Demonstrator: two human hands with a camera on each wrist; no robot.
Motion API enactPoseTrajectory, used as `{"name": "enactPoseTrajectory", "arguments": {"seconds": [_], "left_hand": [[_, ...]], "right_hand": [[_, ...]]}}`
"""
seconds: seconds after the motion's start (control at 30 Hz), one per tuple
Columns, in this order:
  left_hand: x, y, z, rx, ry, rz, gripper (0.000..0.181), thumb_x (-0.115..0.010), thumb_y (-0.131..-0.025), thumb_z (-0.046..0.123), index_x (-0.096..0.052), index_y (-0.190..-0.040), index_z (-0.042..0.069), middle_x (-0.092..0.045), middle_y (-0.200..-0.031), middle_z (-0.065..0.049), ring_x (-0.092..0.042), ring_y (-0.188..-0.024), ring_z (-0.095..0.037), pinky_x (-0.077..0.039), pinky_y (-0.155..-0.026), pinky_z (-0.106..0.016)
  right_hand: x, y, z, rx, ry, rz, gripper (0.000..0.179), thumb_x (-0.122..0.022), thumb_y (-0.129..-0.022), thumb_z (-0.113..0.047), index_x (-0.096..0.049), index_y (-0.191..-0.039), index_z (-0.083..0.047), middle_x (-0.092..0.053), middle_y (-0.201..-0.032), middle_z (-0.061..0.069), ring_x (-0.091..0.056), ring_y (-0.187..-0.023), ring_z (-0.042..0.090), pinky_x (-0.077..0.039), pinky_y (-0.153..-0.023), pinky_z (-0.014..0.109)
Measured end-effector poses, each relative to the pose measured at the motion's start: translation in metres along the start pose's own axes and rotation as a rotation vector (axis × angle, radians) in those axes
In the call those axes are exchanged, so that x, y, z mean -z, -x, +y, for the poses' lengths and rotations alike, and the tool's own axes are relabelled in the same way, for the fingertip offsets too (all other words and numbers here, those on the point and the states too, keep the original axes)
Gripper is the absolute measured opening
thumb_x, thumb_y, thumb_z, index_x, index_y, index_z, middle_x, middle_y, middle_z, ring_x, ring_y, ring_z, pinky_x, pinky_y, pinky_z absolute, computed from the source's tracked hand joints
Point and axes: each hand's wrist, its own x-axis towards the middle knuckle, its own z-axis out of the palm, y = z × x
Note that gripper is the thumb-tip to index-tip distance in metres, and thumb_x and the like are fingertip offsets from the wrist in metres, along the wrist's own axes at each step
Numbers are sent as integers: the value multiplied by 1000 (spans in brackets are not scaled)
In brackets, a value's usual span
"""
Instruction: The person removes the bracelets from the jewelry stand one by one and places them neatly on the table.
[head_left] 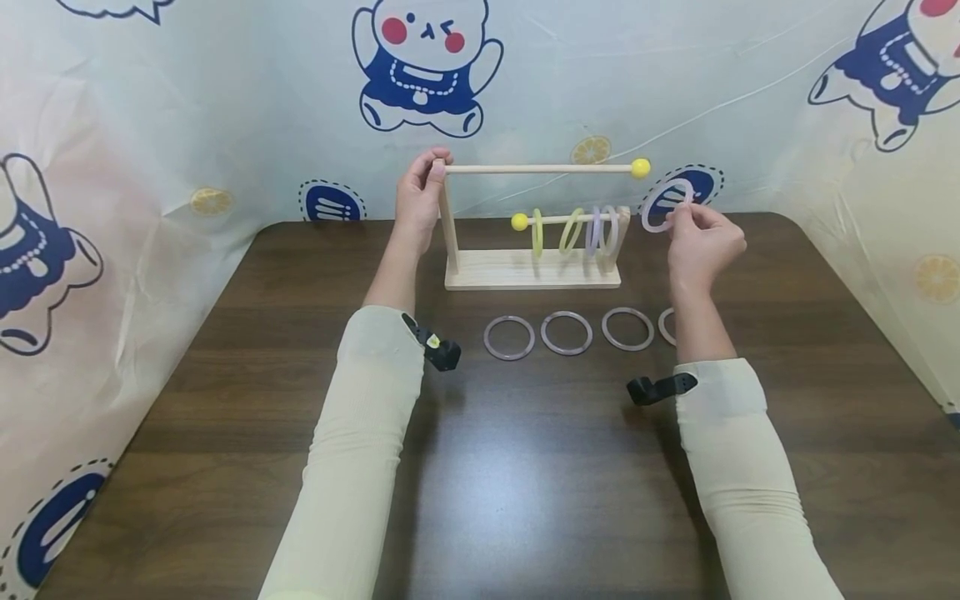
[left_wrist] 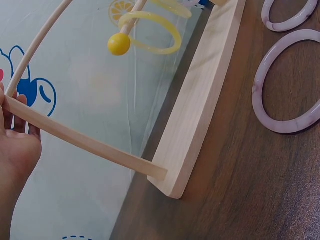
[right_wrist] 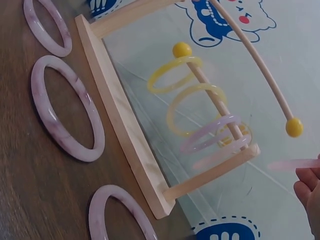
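Note:
My left hand (head_left: 421, 197) grips the top of the left post of a wooden bangle stand (head_left: 534, 271), thumb in front and fingers behind. From that post the upper rod (head_left: 540, 169) runs right to a yellow ball (head_left: 640, 168). My right hand (head_left: 705, 242) pinches a pale lilac bangle (head_left: 666, 227) just right of that ball, apart from the rod. The shorter lower rod carries two yellow bangles (head_left: 537, 233) and two pale lilac ones (right_wrist: 210, 134), and ends in another yellow ball (head_left: 520, 222).
Several lilac marbled bangles (head_left: 509, 357) lie in a row on the dark wooden table (head_left: 495, 467) before the stand; my right forearm partly covers the rightmost. A printed curtain (head_left: 247, 108) hangs close behind the stand and along both sides.

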Motion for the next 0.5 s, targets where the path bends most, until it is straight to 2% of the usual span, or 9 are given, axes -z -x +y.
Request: {"name": "enactPoseTrajectory", "arguments": {"seconds": [0.27,0.5], "left_hand": [[1,0,1,15,-9,2,31,-51,-93,28,-58,-119,13,-58,-120,2,-46,-114,-15,-34,-95,-25],[0,-1,0,13,-5,-2,31,-52,-92,29,-58,-118,13,-58,-120,1,-45,-117,-19,-34,-94,-24]], "right_hand": [[4,-1,3,3,42,-21,17,-62,-82,-10,-73,-70,-7,-62,-57,-5,-59,-52,13,-42,-51,17],[13,-3,7,-89,41,-76,16,-60,-81,-7,-73,-71,-6,-64,-58,-4,-60,-49,9,-47,-53,17]]}}
